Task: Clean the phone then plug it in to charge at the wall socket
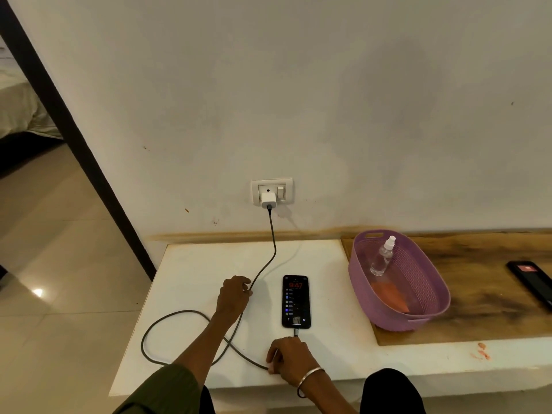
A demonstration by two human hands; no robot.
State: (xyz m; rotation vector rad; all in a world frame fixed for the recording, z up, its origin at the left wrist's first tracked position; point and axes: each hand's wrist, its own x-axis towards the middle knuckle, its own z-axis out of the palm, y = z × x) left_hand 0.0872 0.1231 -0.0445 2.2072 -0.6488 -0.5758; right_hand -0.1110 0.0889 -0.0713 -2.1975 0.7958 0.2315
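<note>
A black phone (296, 301) lies face up on the white ledge (191, 264), its screen lit. A grey braided cable (270, 243) runs from the white charger (268, 200) in the wall socket (271, 191) down to the ledge, loops left, and ends in a plug at the phone's bottom edge. My left hand (234, 295) rests on the ledge left of the phone with its fingers closed on the cable. My right hand (291, 360) sits just below the phone, fingers around the cable close to the plug.
A purple plastic basket (388, 319) stands right of the phone, holding a clear spray bottle (383, 256) and an orange cloth (389, 295). A second dark phone (533, 282) lies on the wooden surface at far right. The tiled floor drops off to the left.
</note>
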